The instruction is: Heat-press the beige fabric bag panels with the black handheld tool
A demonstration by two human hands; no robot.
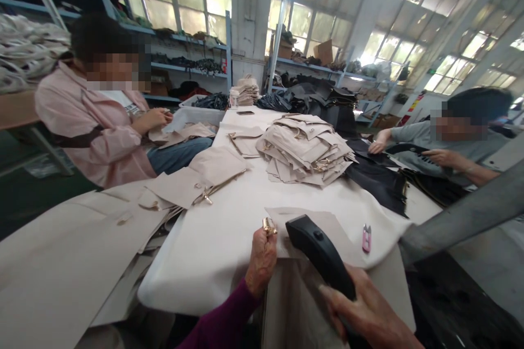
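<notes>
My left hand is closed at the table's near edge, with a shiny gold-coloured metal fitting pinched at its fingertips. My right hand wraps round the handle of a black curved handheld tool. The tool's blunt head points up and left, a short way right of the fitting. A flat beige panel lies under and behind the tool. Another beige piece hangs below my left hand; whether it joins the fitting I cannot tell. Pink thread snips lie to the right.
Beyond my hands on the white table stands a pile of beige pieces, several with gold fittings. More beige panels spread at left. Black pieces lie at right. One co-worker sits left, another right. A grey metal bar slants across the right.
</notes>
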